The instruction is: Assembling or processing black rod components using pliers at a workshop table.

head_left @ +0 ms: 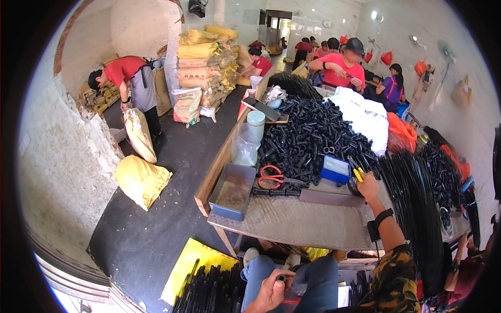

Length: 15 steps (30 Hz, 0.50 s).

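Black tubular pieces (302, 128) heaped on the tabletop (297, 224) look like smooth, softly glossy plastic, as does the short cylindrical part (282, 278); the pliers-like tool (358, 175) has smooth yellow plastic-looking grips, and the scissors (279, 180) pair red plastic-looking handles with metal blades. The tabletop, worn and dull, is bordered by a wooden board (219, 169) and bears a smooth grey-blue plastic bin (226, 213) and a wrinkled, glossy clear plastic bag (244, 147). Matt white cloth (360, 115), a creased, woven-looking yellow sack (141, 180) and a rough, flaking wall (68, 156) complete the surfaces.
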Each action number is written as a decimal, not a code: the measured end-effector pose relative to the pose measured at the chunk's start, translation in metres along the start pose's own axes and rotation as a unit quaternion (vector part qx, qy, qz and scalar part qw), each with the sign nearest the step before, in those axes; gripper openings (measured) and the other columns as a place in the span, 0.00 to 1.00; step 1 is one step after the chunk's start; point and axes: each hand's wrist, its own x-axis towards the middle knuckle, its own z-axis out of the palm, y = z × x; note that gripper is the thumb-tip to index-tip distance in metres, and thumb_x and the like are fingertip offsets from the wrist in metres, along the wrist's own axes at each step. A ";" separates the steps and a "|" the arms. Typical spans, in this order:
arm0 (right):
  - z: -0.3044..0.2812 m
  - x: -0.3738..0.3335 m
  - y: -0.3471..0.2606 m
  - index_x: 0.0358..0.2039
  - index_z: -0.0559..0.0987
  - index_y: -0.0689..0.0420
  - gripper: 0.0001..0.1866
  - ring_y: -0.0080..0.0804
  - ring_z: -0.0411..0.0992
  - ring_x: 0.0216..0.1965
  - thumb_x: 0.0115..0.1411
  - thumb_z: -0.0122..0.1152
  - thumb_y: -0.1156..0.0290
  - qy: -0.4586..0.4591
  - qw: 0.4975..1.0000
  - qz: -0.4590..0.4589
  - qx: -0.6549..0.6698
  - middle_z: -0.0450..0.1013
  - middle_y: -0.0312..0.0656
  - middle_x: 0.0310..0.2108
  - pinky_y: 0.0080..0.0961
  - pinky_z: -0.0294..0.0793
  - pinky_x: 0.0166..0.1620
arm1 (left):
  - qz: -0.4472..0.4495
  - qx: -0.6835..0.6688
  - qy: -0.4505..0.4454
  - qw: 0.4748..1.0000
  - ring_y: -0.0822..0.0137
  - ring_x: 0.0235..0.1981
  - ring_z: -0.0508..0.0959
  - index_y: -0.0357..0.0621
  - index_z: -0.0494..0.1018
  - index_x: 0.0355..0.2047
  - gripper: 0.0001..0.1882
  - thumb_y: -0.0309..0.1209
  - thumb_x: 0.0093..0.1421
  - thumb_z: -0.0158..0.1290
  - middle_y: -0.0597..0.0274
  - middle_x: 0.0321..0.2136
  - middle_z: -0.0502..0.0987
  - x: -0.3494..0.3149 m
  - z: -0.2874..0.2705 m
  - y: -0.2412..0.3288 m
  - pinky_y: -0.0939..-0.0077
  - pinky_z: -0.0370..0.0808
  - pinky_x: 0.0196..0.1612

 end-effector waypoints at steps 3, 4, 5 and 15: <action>-0.005 -0.003 0.005 0.33 0.76 0.58 0.12 0.50 0.71 0.36 0.47 0.57 0.70 0.017 0.999 -0.006 0.031 0.69 0.50 0.35 0.41 0.70 0.39 | 0.000 0.014 -0.001 1.000 0.73 0.22 0.66 0.34 0.65 0.40 0.29 0.51 0.63 0.31 0.60 0.22 0.67 -0.004 0.002 0.003 0.80 0.64 0.26; -0.008 -0.005 0.008 0.33 0.76 0.58 0.12 0.51 0.71 0.36 0.46 0.55 0.72 0.026 0.999 -0.012 0.045 0.69 0.51 0.35 0.42 0.70 0.39 | -0.003 0.014 -0.005 1.000 0.73 0.22 0.66 0.34 0.65 0.40 0.29 0.51 0.63 0.31 0.60 0.22 0.67 -0.005 0.002 0.002 0.80 0.64 0.26; -0.014 -0.008 0.012 0.32 0.75 0.61 0.11 0.55 0.69 0.35 0.47 0.56 0.71 0.039 0.998 -0.014 0.054 0.68 0.53 0.35 0.44 0.69 0.38 | 0.007 0.006 -0.013 1.000 0.74 0.22 0.66 0.34 0.65 0.40 0.29 0.51 0.63 0.31 0.60 0.21 0.67 -0.002 0.003 -0.002 0.80 0.64 0.26; -0.092 -0.199 -0.111 0.33 0.72 0.60 0.07 0.21 0.68 0.29 0.55 0.57 0.71 -0.148 0.686 -0.018 0.712 0.69 0.36 0.30 0.20 0.69 0.31 | 0.011 -0.088 -0.004 0.996 0.76 0.22 0.64 0.32 0.66 0.39 0.26 0.46 0.65 0.30 0.61 0.23 0.69 0.024 0.014 0.004 0.82 0.63 0.27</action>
